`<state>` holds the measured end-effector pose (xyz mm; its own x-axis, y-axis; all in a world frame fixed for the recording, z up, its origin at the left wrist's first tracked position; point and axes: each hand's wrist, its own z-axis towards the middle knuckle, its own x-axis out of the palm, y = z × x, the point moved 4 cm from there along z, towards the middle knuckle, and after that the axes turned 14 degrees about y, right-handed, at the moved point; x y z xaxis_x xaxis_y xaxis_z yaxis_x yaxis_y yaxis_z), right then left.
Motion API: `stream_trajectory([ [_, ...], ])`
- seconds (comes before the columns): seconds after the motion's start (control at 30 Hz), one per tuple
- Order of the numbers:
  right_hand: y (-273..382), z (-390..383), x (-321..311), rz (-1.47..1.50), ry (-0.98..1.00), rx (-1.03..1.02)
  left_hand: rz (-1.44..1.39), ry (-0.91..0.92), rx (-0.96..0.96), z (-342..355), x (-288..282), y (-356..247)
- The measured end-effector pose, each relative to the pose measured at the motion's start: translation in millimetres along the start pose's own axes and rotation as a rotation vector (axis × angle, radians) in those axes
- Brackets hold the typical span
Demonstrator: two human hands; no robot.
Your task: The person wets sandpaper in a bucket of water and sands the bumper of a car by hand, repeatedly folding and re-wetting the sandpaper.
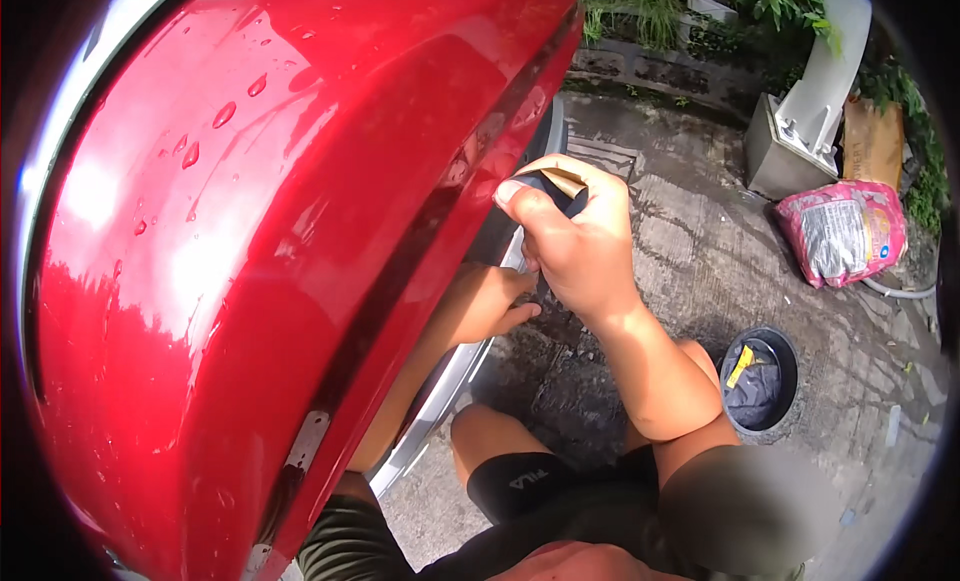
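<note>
Against the edge of a glossy red car panel [330,211], my right hand [590,246] is closed on a folded sheet of sandpaper [565,179], dark on one face and tan on the other. Its thumb presses close to the panel's edge. Lower and to the left, my left hand [490,303] reaches out from beneath the panel. Thumb and forefinger are apart there, with nothing visible between them; the other fingers are partly hidden. A grey-white car edge [440,411] runs below that hand.
Water drops dot the red paint. To my right, a black bucket [790,381] holds dark material and a yellow piece. Farther off lie a pink bag [840,233] and brown cardboard [872,146] beside a metal post [825,71]. The ground [690,231] is wet-streaked concrete.
</note>
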<state>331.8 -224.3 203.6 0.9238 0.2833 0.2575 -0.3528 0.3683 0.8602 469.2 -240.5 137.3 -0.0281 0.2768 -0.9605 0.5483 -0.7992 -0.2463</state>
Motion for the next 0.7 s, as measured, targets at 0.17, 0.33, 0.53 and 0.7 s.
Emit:
stream_trajectory([
  [0.17,-11,0,-14,-0.221,-0.027,-0.152,-0.057,-0.024,-0.025,2,22,9],
  [0.33,-54,-60,-204,-0.855,-0.339,0.241,-0.041,0.015,-0.075,-1,30,12],
  [0.53,-194,-348,-435,-0.402,-0.718,1.01,0.039,-0.035,-0.116,1,31,10],
  [0.7,-193,-372,-456,0.126,-0.801,0.935,0.175,-0.086,-0.132,3,30,7],
])
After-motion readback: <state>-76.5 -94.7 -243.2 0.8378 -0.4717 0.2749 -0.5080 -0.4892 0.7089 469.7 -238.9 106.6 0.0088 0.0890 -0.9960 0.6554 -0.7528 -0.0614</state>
